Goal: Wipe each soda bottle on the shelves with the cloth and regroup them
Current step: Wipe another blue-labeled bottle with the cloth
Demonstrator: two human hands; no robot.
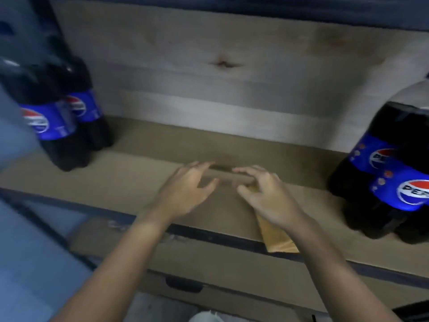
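Both the left hand [185, 189] and right hand [267, 196] rest loosely spread, gripping nothing, on the cardboard-lined shelf [139, 173] between Pepsi bottles [58, 126].

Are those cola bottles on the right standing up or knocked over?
Standing upright. The bottles on the right rest on their bases on the shelf, labels level.

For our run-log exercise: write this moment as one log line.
left hand: open over shelf | right hand: on cloth | bottles both sides: untouched
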